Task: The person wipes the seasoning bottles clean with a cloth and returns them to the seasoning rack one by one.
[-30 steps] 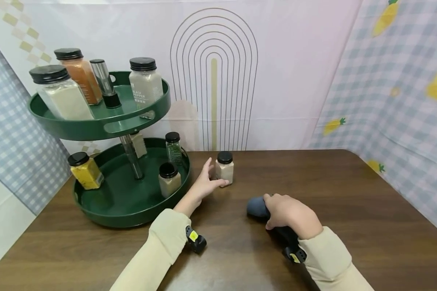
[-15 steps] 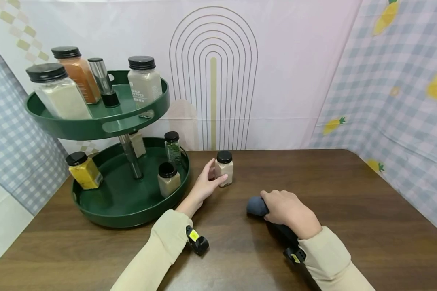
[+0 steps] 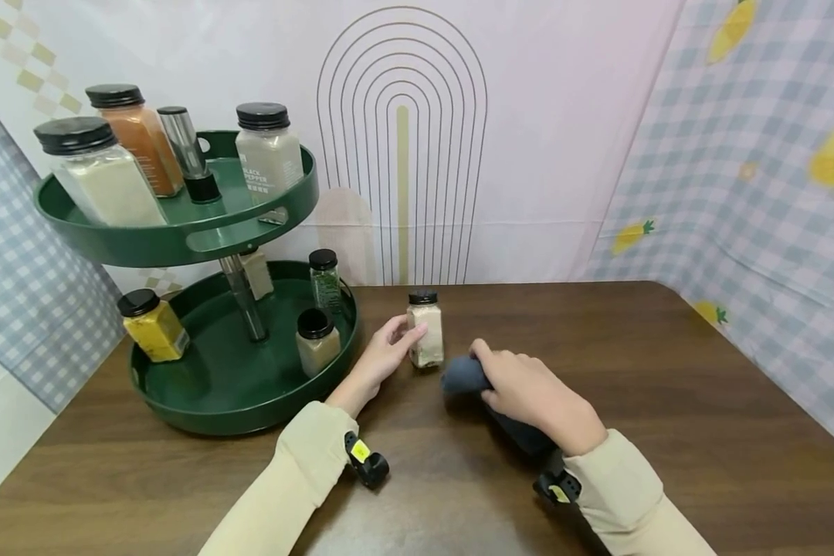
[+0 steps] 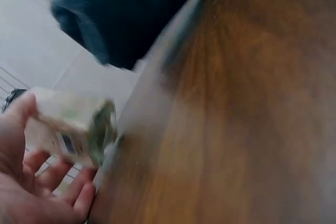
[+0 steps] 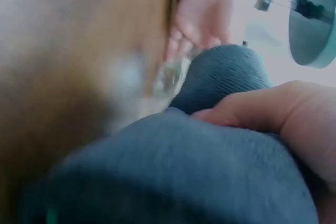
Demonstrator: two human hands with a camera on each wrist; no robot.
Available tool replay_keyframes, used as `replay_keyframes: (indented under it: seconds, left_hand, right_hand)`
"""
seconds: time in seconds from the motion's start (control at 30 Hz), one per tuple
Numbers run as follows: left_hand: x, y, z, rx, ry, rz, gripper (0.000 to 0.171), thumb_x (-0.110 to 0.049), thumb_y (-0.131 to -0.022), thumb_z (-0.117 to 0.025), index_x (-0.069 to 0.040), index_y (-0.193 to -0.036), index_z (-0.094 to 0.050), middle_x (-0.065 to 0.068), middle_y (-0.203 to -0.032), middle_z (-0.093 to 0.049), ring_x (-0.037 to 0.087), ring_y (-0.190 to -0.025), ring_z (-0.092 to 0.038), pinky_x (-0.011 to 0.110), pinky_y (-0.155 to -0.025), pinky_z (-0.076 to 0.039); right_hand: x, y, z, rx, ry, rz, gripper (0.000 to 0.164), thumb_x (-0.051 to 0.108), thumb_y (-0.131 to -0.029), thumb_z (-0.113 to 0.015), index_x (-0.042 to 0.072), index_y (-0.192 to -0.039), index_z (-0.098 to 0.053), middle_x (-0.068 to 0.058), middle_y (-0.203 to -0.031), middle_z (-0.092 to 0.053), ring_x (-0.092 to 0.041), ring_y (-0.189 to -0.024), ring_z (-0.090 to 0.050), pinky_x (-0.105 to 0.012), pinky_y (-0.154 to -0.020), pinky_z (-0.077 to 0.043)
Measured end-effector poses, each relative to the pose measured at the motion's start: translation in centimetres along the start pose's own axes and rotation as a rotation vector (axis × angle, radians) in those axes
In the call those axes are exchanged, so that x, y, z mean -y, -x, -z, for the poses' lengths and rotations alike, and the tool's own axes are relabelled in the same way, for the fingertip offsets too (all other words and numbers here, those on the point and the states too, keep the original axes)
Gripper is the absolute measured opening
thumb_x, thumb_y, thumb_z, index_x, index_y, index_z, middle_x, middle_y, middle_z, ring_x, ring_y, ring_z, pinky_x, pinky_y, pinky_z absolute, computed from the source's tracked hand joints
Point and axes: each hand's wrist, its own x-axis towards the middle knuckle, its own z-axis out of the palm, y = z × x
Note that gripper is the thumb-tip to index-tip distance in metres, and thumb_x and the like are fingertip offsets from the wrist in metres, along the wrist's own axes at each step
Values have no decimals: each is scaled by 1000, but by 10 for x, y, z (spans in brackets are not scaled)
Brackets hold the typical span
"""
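My left hand (image 3: 378,361) pinches a small square glass spice jar (image 3: 427,337) with a black lid and pale contents. The jar tips so its base turns toward me, close over the table. In the left wrist view, thumb and fingers grip the jar (image 4: 71,124) near its lid, a small label on its side. To the right, my right hand (image 3: 531,390) grips a bunched blue-grey cloth (image 3: 464,375), its rounded end near the jar. The right wrist view shows the thumb pressed on the cloth (image 5: 178,166), with the jar's base just beyond.
A green two-tier round rack (image 3: 239,417) stands at the left, with several jars on both tiers. A yellow jar (image 3: 154,328) leans at the lower tier's left rim. Brown wooden tabletop (image 3: 598,340) extends to the right, and a patterned cloth backdrop (image 3: 556,139) hangs behind.
My left hand has closed on the jar and tilted it, drawing it slightly toward me. The right hand has brought the cloth left and up, nearer the jar. The view has shifted slightly.
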Motion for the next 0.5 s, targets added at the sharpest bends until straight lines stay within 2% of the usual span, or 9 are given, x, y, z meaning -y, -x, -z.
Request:
replay_keyframes:
  seconds: [0.13,0.23,0.33,0.43,0.5]
  left_hand:
    - [0,5,1,155,160,82,45,-35,-96,-48,-9,-133,-43,14,-121,-54,20,-103,-57,34,-88,-47]
    - [1,13,0,311,353,155,45,-37,-98,-42,-12,-135,-36,13,-117,-52,21,-98,-59,39,-84,-51]
    - [4,25,-2,461,503,201,50,-42,-99,-36,-15,-140,-26,13,-117,-49,23,-96,-58,45,-84,-51]
    - [5,38,-3,571,598,229,56,-47,-99,-33,-18,-145,-19,16,-127,-50,23,-100,-58,42,-83,-51]
    - [5,45,-3,612,631,243,61,-50,-97,-35,-20,-147,-18,17,-133,-49,21,-104,-58,37,-82,-51]
  right_hand:
    - [-6,5,15,-164,-35,-8,42,11,-82,-66,11,-119,-47,-15,-98,-65,-26,-78,-62,-43,-63,-49]
    - [-10,9,25,-303,-86,-25,42,10,-83,-66,13,-122,-50,-14,-106,-64,-29,-87,-63,-47,-69,-49]
    - [-11,12,32,-434,-151,-23,43,9,-84,-64,16,-124,-53,-10,-110,-63,-29,-92,-62,-49,-74,-49]
    - [-8,15,36,-550,-195,13,45,7,-84,-64,19,-126,-54,-7,-111,-62,-27,-93,-62,-47,-76,-49]
    - [-5,15,37,-606,-213,53,48,4,-83,-64,19,-127,-54,-6,-113,-62,-26,-95,-62,-46,-78,-49]
